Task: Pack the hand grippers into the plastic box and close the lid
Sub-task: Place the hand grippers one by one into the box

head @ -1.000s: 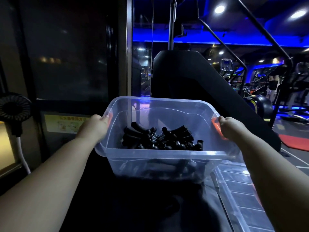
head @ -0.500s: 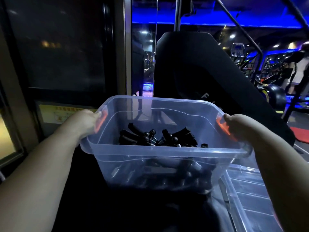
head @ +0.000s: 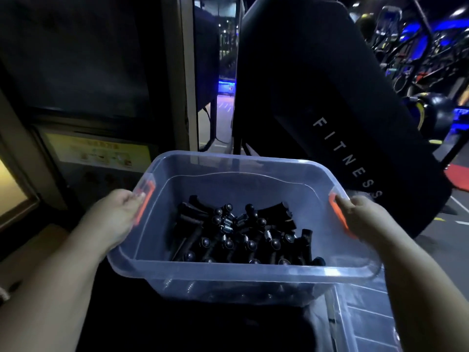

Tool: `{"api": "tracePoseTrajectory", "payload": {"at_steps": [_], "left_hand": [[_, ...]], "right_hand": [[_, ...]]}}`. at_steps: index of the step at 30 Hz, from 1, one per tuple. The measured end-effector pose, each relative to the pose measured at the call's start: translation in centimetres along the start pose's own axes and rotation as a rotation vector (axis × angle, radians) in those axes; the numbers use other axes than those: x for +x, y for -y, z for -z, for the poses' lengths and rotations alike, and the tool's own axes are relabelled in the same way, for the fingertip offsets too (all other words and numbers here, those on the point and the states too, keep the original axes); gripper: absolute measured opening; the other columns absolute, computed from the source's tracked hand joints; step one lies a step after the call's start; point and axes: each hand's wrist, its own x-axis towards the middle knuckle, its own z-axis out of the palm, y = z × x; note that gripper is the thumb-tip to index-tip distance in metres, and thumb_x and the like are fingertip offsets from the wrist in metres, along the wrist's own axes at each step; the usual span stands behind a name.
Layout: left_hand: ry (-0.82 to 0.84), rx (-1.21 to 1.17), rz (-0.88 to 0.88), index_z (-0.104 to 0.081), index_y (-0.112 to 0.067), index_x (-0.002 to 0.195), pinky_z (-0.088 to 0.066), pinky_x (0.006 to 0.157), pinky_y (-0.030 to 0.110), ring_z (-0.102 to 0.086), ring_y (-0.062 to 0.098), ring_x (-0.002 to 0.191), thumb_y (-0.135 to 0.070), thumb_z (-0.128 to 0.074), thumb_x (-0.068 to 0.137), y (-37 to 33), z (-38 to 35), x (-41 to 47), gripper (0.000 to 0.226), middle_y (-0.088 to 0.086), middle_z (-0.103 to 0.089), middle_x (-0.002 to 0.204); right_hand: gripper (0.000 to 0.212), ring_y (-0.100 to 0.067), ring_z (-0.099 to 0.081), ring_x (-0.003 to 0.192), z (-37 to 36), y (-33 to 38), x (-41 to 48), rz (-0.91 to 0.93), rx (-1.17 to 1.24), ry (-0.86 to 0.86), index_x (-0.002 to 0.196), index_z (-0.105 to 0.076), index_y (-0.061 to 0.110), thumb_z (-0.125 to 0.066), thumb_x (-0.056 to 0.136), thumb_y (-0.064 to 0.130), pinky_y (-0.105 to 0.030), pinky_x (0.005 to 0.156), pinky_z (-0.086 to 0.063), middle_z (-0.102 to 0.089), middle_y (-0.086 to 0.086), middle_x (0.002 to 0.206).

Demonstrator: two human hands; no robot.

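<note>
While you hold the plastic box (head: 241,273) by its two short ends, the hand grippers (head: 241,235) lie inside it in a loose black heap, with coil springs and round knob ends showing. The box is clear, open at the top, and sits straight in front of you between your forearms. Your left hand (head: 114,219) curls its fingers around the left rim at the orange clip (head: 144,204). Your right hand (head: 365,219) grips the right rim the same way at the other orange clip (head: 338,217).

Below the box is a near-black surface (head: 203,326); whether the base touches it cannot be told from this view. The clear ribbed lid (head: 368,321) lies flat at your lower right, just beside the box.

Behind the box rises a slanted black machine panel (head: 330,110) lettered FITNESS. To your left stands a dark glass door with a yellow notice (head: 99,153) low on it. At the far right are blue-lit gym machines (head: 418,47), a dark ball (head: 439,110) and a red mat (head: 456,176).
</note>
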Motion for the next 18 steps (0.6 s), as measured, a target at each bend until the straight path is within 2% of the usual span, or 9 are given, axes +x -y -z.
{"api": "tracePoseTrajectory", "payload": {"at_steps": [3, 6, 7, 10, 14, 18], "left_hand": [[0.011, -0.006, 0.046, -0.06, -0.011, 0.081, -0.046, 0.068, 0.041, -0.06, 0.031, 0.068, -0.065, -0.042, 0.079, -2.5, 0.6, -2.6, 0.058, 0.018, -0.067, 0.076], [0.002, 0.005, 0.101, -0.059, -0.012, 0.081, -0.04, 0.061, 0.035, -0.06, 0.029, 0.069, -0.076, -0.037, 0.073, -4.2, 1.0, -3.7, 0.069, 0.011, -0.065, 0.073], [0.009, -0.012, 0.111, -0.059, -0.012, 0.083, -0.038, 0.06, 0.033, -0.06, 0.029, 0.071, -0.075, -0.039, 0.077, -4.5, 1.0, -3.7, 0.066, 0.01, -0.064, 0.073], [0.017, 0.028, 0.142, -0.056, -0.012, 0.084, -0.036, 0.057, 0.031, -0.058, 0.029, 0.072, -0.053, -0.041, 0.094, -5.1, 1.0, -3.5, 0.045, 0.009, -0.061, 0.075], [0.031, 0.083, 0.152, -0.049, -0.015, 0.076, -0.032, 0.054, 0.031, -0.051, 0.025, 0.065, -0.046, -0.04, 0.097, -5.6, 1.2, -3.4, 0.038, 0.005, -0.054, 0.071], [0.042, 0.127, 0.196, -0.046, -0.02, 0.075, -0.034, 0.058, 0.031, -0.05, 0.024, 0.068, -0.052, -0.037, 0.096, -5.7, 1.5, -3.5, 0.039, 0.004, -0.053, 0.078]], "right_hand": [[0.059, -0.03, -0.057, 0.068, 0.1, 0.1, -0.2, -0.024, -0.013, -0.012, 0.076, -0.053, 0.011, -0.032, 0.091, 0.065, -0.032, 0.062, -0.039, -0.061, -0.011, 0.069], [0.059, -0.03, -0.057, 0.077, 0.3, 0.6, -0.5, -0.063, -0.036, 0.014, 0.081, -0.052, 0.013, -0.028, 0.091, 0.066, -0.035, 0.067, -0.041, -0.063, -0.012, 0.078], [0.06, -0.03, -0.057, 0.078, 0.4, 0.8, -0.7, -0.069, -0.039, 0.024, 0.083, -0.052, 0.013, -0.028, 0.091, 0.067, -0.036, 0.069, -0.042, -0.064, -0.012, 0.08], [0.061, -0.029, -0.055, 0.078, 0.7, 1.8, -1.3, -0.075, -0.025, 0.044, 0.087, -0.051, 0.012, -0.025, 0.092, 0.066, -0.036, 0.068, -0.04, -0.062, -0.011, 0.084], [0.062, -0.029, -0.053, 0.08, 1.3, 2.9, -1.9, -0.101, -0.073, 0.059, 0.099, -0.049, 0.013, -0.019, 0.093, 0.066, -0.035, 0.062, -0.035, -0.057, -0.008, 0.085], [0.06, -0.033, -0.055, 0.086, 1.8, 3.7, -2.9, -0.13, -0.141, 0.075, 0.1, -0.047, 0.015, -0.013, 0.093, 0.066, -0.041, 0.074, -0.043, -0.058, -0.01, 0.09]]}}
